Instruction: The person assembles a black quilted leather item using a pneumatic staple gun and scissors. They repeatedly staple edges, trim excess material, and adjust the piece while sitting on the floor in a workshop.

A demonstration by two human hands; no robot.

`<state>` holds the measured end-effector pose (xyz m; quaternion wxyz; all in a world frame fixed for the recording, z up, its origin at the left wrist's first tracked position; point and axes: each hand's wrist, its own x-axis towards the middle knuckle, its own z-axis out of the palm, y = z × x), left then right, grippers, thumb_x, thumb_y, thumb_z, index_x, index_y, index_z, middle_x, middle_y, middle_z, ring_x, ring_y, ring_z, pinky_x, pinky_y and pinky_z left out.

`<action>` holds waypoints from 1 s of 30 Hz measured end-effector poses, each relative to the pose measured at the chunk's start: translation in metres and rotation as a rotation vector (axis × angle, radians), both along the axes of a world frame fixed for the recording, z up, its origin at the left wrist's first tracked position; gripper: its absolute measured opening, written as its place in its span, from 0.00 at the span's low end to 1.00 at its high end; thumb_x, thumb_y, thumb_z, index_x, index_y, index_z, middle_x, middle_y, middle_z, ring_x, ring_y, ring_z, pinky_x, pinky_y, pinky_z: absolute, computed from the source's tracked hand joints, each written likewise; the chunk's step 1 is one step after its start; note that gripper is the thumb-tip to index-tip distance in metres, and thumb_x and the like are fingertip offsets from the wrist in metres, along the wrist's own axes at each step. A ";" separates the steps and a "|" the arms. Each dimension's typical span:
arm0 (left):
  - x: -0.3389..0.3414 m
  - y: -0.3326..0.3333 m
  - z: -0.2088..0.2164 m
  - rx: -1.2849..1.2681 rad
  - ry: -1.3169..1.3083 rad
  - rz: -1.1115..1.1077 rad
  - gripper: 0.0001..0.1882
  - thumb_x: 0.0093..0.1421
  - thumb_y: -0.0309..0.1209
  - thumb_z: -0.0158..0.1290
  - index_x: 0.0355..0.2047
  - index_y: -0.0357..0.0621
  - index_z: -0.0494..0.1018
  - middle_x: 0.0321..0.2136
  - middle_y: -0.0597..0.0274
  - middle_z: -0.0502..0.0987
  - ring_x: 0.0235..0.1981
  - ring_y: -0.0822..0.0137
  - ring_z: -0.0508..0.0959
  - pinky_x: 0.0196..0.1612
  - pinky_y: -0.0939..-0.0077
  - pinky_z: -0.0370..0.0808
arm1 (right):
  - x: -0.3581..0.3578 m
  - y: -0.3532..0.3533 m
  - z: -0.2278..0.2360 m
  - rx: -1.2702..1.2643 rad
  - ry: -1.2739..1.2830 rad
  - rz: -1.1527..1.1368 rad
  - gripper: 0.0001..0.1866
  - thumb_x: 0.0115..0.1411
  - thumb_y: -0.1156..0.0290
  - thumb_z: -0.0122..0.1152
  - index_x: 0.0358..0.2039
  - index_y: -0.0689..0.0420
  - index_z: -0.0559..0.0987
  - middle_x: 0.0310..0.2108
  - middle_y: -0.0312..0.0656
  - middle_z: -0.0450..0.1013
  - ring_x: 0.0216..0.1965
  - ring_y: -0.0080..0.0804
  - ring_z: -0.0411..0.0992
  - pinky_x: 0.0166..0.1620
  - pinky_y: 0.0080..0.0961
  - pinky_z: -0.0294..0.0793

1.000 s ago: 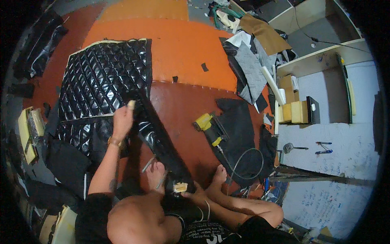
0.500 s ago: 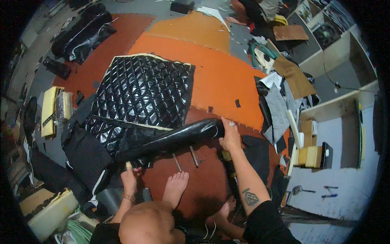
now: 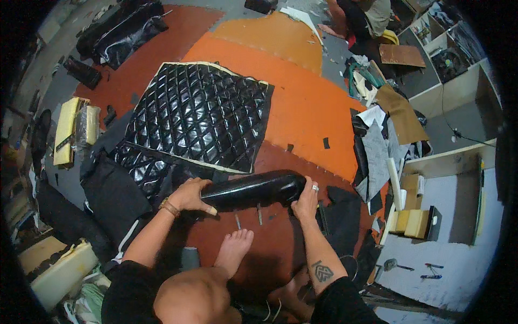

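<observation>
A long, glossy black padded piece (image 3: 248, 191), rounded at its right end, is held level across my lap side, above the red-brown mat (image 3: 264, 243). My left hand (image 3: 190, 196) wraps its left end, thumb along the near side. At the rounded right end my right hand (image 3: 306, 201) grips it, fingers on the far edge. Two thin metal rods (image 3: 259, 214) show just below the piece; whether they are fixed to it, I cannot tell. Beyond it lies a black quilted sheet (image 3: 199, 113) with pale edging, spread on the mats.
Black cloth (image 3: 113, 189) is heaped at the left, near yellow foam blocks (image 3: 66, 129). Grey and black scraps (image 3: 371, 156) lie at the right beside a white shelf unit (image 3: 431, 189). My bare foot (image 3: 236, 249) rests on the mat. Another person (image 3: 372, 24) sits at the far right.
My left hand has come up from below the black padded piece and now grips its left end. The black cloth trailing at that end has dropped away. The view has shifted slightly.
</observation>
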<state>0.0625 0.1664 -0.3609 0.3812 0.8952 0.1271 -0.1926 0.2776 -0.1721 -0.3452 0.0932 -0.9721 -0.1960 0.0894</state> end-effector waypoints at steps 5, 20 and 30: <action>-0.004 -0.009 0.015 -0.047 -0.020 0.064 0.60 0.33 0.55 0.79 0.63 0.36 0.69 0.54 0.40 0.73 0.58 0.41 0.74 0.63 0.53 0.71 | -0.004 -0.004 0.006 0.146 -0.071 0.003 0.51 0.40 0.82 0.77 0.65 0.58 0.61 0.59 0.56 0.64 0.60 0.58 0.67 0.62 0.45 0.71; -0.071 -0.086 0.067 0.447 -0.486 0.176 0.59 0.26 0.33 0.79 0.65 0.47 0.68 0.53 0.50 0.68 0.56 0.46 0.70 0.62 0.46 0.62 | -0.058 -0.016 0.054 0.244 -0.114 0.189 0.59 0.36 0.76 0.82 0.70 0.56 0.61 0.71 0.57 0.54 0.70 0.63 0.55 0.70 0.51 0.59; -0.057 -0.079 0.074 0.466 -0.528 0.201 0.56 0.30 0.39 0.79 0.63 0.43 0.67 0.56 0.52 0.70 0.57 0.47 0.70 0.61 0.48 0.64 | -0.041 0.057 0.082 -0.070 -0.059 0.736 0.61 0.32 0.70 0.86 0.70 0.45 0.63 0.71 0.37 0.60 0.75 0.52 0.50 0.70 0.76 0.44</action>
